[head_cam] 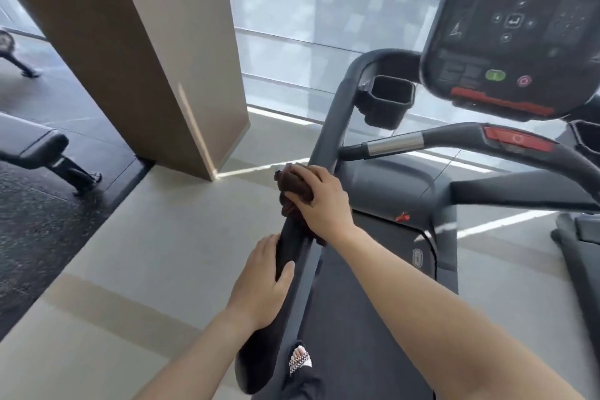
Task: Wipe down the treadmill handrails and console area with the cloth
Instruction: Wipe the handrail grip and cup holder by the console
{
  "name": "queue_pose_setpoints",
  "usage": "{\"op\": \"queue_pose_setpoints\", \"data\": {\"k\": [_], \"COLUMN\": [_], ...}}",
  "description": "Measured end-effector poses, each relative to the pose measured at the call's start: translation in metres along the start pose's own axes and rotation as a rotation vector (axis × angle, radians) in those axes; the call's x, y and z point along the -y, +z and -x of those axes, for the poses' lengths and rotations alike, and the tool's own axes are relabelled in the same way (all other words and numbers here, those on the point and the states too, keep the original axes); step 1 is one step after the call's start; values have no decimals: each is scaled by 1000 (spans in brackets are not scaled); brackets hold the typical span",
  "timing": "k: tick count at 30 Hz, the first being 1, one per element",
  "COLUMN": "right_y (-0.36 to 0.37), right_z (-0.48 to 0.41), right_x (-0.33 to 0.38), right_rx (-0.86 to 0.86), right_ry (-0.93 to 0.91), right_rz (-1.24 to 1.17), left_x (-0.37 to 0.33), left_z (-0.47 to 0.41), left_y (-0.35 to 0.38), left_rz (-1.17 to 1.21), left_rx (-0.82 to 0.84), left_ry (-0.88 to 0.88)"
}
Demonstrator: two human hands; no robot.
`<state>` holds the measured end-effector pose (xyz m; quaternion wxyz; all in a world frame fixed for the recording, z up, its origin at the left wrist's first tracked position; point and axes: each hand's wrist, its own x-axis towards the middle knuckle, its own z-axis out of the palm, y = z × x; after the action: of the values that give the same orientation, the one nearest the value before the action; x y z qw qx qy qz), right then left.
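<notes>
The treadmill's left handrail (328, 127) runs from the lower middle up toward the console (506, 26) at the top right. My right hand (321, 201) grips a dark brown cloth (293, 187) bunched around the rail about halfway along it. My left hand (263, 282) holds the same rail lower down, thumb over the top, with no cloth under it. The front crossbar (454, 140), with a silver sensor section and a red stop button, lies below the console.
A black cup holder (389, 101) hangs left of the console. The treadmill belt (357, 318) is under me, with my sandalled foot (300, 359) on it. A tan pillar (136, 52) stands at left, a bench (42, 149) on dark flooring beyond it. Another treadmill's edge (578, 237) is at right.
</notes>
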<state>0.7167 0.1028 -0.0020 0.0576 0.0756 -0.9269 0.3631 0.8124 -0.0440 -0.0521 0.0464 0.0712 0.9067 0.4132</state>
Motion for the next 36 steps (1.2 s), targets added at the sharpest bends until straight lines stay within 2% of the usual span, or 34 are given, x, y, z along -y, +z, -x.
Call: {"op": "queue_pose_setpoints", "data": {"k": [2, 4, 7, 9, 15, 20, 26, 32, 36], "right_y": [11, 16, 23, 23, 14, 15, -3, -19, -44], "right_z": [-7, -3, 15, 12, -47, -41, -122, -152, -207], "right_x": [-11, -18, -24, -27, -34, -42, -63, -94, -107], "right_rx": [24, -1, -59, -40, -30, -6, -18, 23, 95], "right_ry": [1, -20, -11, -10, 61, -53, 82, -81, 47], "right_rz": [95, 90, 26, 20, 166, 165, 161, 137, 2], "left_x": [3, 4, 0, -1, -2, -14, -23, -57, -67], "left_z": [-1, -1, 0, -1, -15, -56, -102, -179, -223], "left_y": [1, 0, -3, -5, -5, 1, 14, 34, 39], "left_rz": [71, 86, 51, 33, -99, -94, -126, -84, -131], "left_rx": [12, 29, 46, 47, 67, 45, 44, -109, -124], "left_ry": [-26, -33, -28, -15, -31, -47, -99, -142, -162]}}
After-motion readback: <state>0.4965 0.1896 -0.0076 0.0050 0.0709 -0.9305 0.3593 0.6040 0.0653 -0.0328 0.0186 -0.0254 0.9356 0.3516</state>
